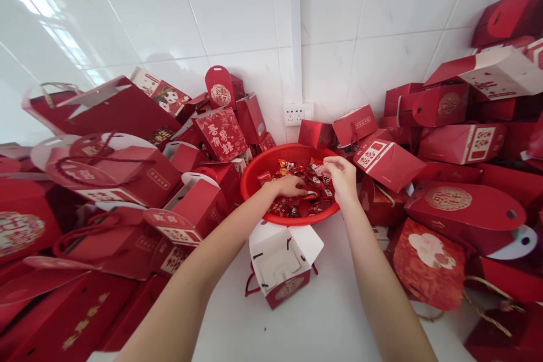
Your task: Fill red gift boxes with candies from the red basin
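Red basin (254, 178) stands on the white tabletop (335, 305) against the tiled wall. It holds a heap of wrapped candies (297, 206).

Left hand (291, 185) lies palm down on the heap, at the middle of the basin, fingers low among the wrappers; whether it grips any cannot be told.

Right hand (341, 178) is over the basin's right side, fingertips pinched on the wrapped candies there.

Open gift box (282, 266), flaps up and white inside, stands just in front of the basin, between the two forearms.

Red gift boxes (127, 175) are piled left and right of the basin. A wall socket (298, 113) is behind it.
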`<state>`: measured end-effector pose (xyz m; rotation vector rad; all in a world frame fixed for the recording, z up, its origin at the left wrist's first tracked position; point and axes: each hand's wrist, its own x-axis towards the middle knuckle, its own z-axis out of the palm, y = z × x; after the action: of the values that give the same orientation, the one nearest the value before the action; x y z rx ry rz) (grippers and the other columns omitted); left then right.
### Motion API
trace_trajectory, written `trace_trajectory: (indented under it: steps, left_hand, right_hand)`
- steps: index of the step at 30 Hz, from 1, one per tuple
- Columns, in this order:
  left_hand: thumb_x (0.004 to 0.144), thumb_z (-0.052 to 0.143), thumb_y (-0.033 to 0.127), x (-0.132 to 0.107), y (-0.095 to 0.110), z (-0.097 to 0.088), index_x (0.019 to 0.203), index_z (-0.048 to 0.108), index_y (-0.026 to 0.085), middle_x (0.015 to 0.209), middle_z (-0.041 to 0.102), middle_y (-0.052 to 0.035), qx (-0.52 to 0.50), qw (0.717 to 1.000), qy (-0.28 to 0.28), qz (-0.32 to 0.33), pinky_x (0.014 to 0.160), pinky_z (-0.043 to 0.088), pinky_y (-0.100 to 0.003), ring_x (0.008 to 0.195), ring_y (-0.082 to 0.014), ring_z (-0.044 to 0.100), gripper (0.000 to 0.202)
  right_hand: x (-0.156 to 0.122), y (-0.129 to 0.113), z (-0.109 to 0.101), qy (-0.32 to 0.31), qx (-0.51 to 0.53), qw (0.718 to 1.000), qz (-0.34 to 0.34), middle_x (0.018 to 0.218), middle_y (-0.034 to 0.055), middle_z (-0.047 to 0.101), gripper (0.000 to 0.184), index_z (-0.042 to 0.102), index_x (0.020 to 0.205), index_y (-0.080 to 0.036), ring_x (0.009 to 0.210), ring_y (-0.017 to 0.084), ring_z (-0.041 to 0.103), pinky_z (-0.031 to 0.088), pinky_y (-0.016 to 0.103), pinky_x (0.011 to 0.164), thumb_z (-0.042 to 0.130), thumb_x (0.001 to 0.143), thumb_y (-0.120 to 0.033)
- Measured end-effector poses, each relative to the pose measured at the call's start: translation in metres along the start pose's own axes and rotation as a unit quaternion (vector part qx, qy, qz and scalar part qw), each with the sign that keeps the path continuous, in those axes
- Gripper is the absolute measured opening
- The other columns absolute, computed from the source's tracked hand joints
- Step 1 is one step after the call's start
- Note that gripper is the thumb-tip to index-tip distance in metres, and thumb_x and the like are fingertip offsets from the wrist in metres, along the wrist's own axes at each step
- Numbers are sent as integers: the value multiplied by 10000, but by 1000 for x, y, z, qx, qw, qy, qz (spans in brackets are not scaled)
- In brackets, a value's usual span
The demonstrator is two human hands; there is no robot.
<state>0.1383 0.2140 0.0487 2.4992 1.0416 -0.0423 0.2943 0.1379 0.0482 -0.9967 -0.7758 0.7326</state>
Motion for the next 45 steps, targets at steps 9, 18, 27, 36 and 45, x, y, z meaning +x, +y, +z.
trace_trajectory:
  steps: [9,18,27,36,45]
  left_hand:
    - [572,825,384,1,-3,-1,509,569,215,495,514,48,-28,999,24,-11,603,392,-268,587,-167,540,313]
    - [828,604,497,-6,5,-14,836,606,176,824,637,3,-147,960,236,33,737,456,-270,790,-171,581,322]
    - [795,657,600,-1,12,-12,873,642,148,888,698,-36,-303,908,275,93,821,516,-296,849,-184,646,459]
    - [860,576,254,5,-8,-11,898,759,164,981,782,-68,-164,941,291,-58,935,529,-328,965,-234,703,207]
    - [774,663,166,2,-1,-6,1051,766,221,1172,756,-38,-6,987,154,-46,1020,493,-292,1133,-226,674,301]
  right_hand:
    - [0,2,0,5,-4,1000,-5,636,-25,682,147,650,701,-220,626,167,633,542,321,666,665,581,-304]
    - [9,12,-3,37,-12,999,-3,846,8,725,241,655,834,-222,874,206,681,543,337,796,710,612,-297]
    - [2,8,4,-28,19,999,39,813,35,761,279,713,789,-188,786,222,697,534,320,689,794,587,-362]
    - [0,-3,2,45,85,995,36,577,-69,610,262,556,648,-225,564,129,543,432,244,547,750,568,-382]
    - [-1,-6,3,58,127,990,34,569,-81,591,254,559,650,-223,547,118,529,450,245,549,745,561,-372]
